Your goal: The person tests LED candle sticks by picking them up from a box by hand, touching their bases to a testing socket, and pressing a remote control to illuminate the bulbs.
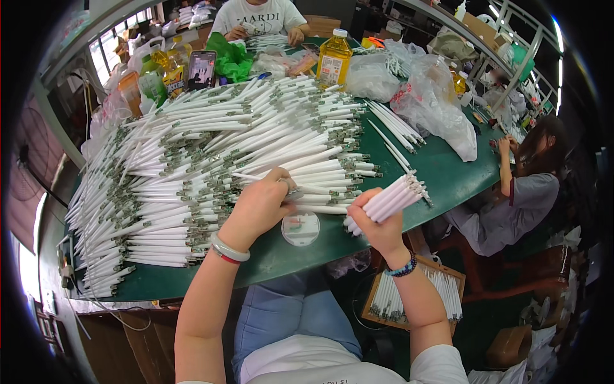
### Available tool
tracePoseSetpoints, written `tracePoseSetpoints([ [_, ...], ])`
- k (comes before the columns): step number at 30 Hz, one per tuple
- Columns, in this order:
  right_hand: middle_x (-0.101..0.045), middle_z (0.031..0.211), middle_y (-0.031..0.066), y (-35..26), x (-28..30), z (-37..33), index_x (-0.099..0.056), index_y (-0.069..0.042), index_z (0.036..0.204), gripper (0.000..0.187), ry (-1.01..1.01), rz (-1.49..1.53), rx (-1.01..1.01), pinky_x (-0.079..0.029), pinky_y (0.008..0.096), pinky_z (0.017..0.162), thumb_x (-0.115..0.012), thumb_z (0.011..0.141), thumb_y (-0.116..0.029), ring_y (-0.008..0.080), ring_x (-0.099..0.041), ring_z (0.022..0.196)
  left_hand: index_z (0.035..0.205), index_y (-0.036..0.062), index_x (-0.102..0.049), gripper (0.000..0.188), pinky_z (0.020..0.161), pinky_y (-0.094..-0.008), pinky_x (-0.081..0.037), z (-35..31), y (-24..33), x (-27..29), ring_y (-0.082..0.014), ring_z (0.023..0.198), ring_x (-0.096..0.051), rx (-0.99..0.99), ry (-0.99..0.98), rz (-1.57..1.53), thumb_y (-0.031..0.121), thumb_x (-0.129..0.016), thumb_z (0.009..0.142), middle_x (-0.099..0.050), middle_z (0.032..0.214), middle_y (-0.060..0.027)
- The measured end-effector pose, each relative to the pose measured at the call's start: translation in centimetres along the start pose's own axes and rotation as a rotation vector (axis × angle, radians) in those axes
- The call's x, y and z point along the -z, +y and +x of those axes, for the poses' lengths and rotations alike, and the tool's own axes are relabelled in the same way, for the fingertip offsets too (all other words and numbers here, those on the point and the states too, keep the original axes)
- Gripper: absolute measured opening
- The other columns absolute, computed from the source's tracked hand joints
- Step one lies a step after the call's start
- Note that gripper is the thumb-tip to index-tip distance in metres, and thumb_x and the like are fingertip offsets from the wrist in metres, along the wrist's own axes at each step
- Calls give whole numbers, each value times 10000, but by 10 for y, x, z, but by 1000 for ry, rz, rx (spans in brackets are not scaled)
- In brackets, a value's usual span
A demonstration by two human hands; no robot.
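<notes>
A large pile of thin white sticks [268, 137] with metallic and greenish tips covers much of the table. At its near right part, my left hand [259, 203] has its fingers curled together among the stick ends. The fingertips are partly blurred, so what they grip, if anything, is hidden. My right hand [384, 233] is wrapped round a bundle of white sticks [394, 198], tips pointing up and right. Between my hands a round clear disc [300, 229] lies on the table, below the sticks.
Loose sticks [396, 125] lie on the green table [448, 185] toward clear plastic bags [432, 96]. A bottle of yellow liquid [334, 57] and a phone [201, 69] stand behind the pile. A wooden tray [369, 307] of sticks is below right. Two people [259, 18] [524, 192] sit nearby.
</notes>
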State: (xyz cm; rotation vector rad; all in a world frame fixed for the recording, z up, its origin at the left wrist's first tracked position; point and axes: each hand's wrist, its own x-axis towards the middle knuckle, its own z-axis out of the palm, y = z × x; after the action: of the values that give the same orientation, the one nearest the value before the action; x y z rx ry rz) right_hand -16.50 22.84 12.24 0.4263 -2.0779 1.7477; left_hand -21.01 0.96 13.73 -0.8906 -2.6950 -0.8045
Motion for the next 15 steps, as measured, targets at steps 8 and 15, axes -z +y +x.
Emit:
tracePoseSetpoints([
  [8,-539,573,8,17,-6,34,-560,-11,714,87,75,-72,55,-406,216,483,-635,704,-54,56,-507,529,865,-34,-562,320,681,-358,-452,9,-6,-10,-300,775,-556,37,52,32,114,-693,613,-495,1026,-111],
  [15,-559,641,24,21,3,35,-552,-5,749,115,33,-42,27,-421,218,538,-639,710,-69,73,-521,581,864,-34,-567,317,674,-357,-455,5,-2,-10,-299,753,-560,32,89,37,120,-688,614,-502,1020,-129],
])
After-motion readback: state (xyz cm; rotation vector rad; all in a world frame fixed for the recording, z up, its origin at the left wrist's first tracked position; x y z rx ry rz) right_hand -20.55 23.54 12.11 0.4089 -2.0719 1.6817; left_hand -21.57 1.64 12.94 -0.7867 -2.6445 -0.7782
